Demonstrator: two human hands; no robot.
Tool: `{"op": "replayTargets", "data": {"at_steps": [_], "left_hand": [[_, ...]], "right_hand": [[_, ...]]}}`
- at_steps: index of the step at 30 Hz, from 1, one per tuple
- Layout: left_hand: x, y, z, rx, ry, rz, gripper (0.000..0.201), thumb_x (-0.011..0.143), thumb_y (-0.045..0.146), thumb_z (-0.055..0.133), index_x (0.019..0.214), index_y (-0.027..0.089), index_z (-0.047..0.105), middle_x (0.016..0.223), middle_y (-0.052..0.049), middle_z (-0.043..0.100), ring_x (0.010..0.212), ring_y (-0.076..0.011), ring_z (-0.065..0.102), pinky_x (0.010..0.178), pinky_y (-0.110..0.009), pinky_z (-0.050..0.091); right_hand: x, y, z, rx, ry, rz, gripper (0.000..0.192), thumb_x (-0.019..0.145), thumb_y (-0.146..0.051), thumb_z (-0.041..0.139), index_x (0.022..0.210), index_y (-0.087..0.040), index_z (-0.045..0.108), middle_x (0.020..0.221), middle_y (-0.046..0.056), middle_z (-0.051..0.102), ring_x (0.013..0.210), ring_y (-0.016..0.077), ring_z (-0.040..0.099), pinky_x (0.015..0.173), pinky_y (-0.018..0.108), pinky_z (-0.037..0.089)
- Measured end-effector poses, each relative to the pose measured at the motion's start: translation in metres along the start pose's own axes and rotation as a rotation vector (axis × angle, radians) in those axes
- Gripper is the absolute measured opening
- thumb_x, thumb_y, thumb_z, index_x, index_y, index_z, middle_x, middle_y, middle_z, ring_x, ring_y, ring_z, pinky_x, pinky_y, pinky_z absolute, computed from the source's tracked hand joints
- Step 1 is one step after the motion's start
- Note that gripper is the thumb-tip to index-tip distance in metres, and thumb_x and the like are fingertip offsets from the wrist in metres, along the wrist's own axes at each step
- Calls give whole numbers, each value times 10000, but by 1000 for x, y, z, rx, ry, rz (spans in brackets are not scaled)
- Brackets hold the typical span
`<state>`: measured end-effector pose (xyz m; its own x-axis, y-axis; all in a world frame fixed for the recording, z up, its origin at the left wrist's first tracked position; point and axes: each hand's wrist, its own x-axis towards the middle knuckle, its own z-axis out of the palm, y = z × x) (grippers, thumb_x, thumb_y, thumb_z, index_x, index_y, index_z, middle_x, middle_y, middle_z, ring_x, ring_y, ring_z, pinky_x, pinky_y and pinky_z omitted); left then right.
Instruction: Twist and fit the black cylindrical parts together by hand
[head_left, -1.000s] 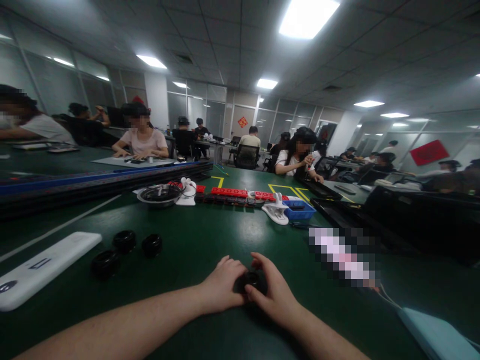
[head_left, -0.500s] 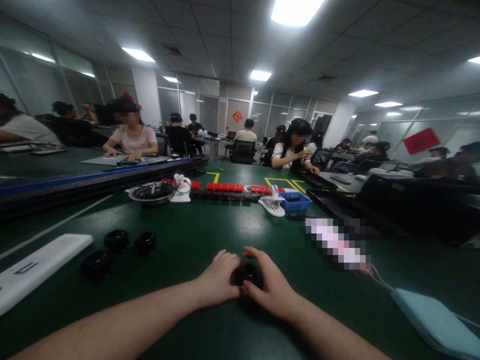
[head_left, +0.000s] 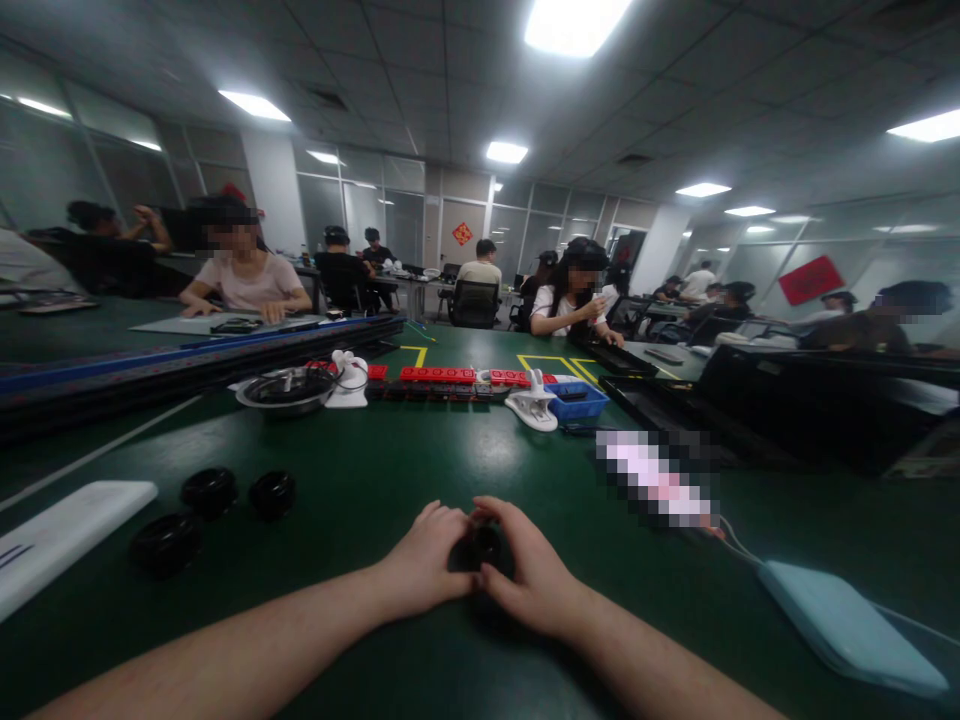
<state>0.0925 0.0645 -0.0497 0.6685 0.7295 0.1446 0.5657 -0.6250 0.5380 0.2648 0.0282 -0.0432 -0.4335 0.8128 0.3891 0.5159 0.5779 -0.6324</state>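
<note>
Both my hands meet on a small black round part [head_left: 485, 545] that rests on the green table [head_left: 390, 470]. My left hand [head_left: 424, 565] cups it from the left and my right hand [head_left: 529, 578] from the right, fingers curled around it. Most of the part is hidden between my fingers. To the left lie three more black round parts [head_left: 210, 490], [head_left: 271, 494], [head_left: 166, 542], a forearm's length from my left hand.
A white flat device [head_left: 60, 535] lies at the left edge, a light blue case [head_left: 840, 625] with a cable at the right. Further back stand a metal dish [head_left: 285, 390], red strips [head_left: 439, 375], a white clip [head_left: 531, 405] and a blue tray [head_left: 576, 400]. People sit at other tables behind.
My hands stay closed around the black part. The view has swung slightly right, so the table items appear shifted left and more of the light blue case shows.
</note>
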Motion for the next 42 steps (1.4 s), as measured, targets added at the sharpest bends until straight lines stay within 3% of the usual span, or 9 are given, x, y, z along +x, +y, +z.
{"op": "replayTargets", "data": {"at_steps": [7, 11, 15, 24, 28, 32, 38, 42], "left_hand": [[0, -1, 0, 56, 14, 20, 207, 671, 334, 611, 789, 192, 517, 839, -4, 557, 837, -213, 518, 937, -431, 278], [-1, -2, 1, 10, 22, 20, 233, 682, 312, 603, 869, 195, 526, 892, -15, 564, 887, -217, 519, 976, -455, 223], [0, -4, 3, -2, 6, 9, 343, 682, 353, 611, 972, 191, 527, 939, -36, 572, 939, -245, 510, 989, -479, 193], [1, -3, 3, 46, 18, 30, 244, 685, 381, 609, 805, 186, 524, 863, -27, 567, 864, -224, 523, 952, -467, 259], [1, -2, 1, 8, -9, 6, 250, 666, 318, 618, 859, 180, 537, 902, -29, 570, 892, -228, 523, 988, -480, 206], [0, -3, 2, -19, -17, 2, 350, 669, 303, 614, 989, 194, 521, 967, -36, 570, 963, -237, 503, 1002, -490, 174], [1, -6, 5, 27, 17, 30, 251, 688, 366, 617, 844, 188, 536, 886, -24, 565, 900, -226, 520, 976, -472, 221], [1, -6, 4, 21, 18, 33, 235, 678, 349, 631, 813, 187, 528, 873, -20, 562, 873, -218, 522, 967, -464, 231]], "right_hand": [[4, 0, 1, -90, 43, 123, 603, 647, -243, 668, 1184, -165, 406, 1007, 73, 534, 921, 209, 522, 835, 369, 435], [2, 1, 1, -56, 26, 74, 521, 673, -165, 605, 1160, -174, 421, 1013, 66, 545, 934, 193, 525, 850, 348, 431], [0, 1, 0, -7, -1, -16, 610, 653, -76, 530, 1228, -166, 345, 1118, 82, 514, 1019, 191, 494, 919, 355, 389], [1, 1, 0, -58, 25, 81, 654, 650, -237, 660, 1231, -172, 365, 1094, 85, 521, 1000, 216, 498, 892, 372, 405], [2, 0, 1, -45, -9, 92, 600, 661, -206, 640, 1207, -173, 397, 1086, 81, 539, 996, 209, 511, 886, 362, 414], [0, -1, -1, 5, -29, 10, 589, 676, -94, 538, 1233, -172, 360, 1129, 83, 526, 1033, 188, 500, 917, 349, 397], [2, 2, -2, -56, 53, 77, 662, 641, -186, 653, 1234, -164, 362, 1100, 91, 523, 1010, 214, 501, 895, 378, 404], [3, 5, 2, -76, 41, 93, 595, 641, -225, 677, 1179, -174, 427, 1058, 79, 550, 968, 210, 524, 858, 364, 429]]}}
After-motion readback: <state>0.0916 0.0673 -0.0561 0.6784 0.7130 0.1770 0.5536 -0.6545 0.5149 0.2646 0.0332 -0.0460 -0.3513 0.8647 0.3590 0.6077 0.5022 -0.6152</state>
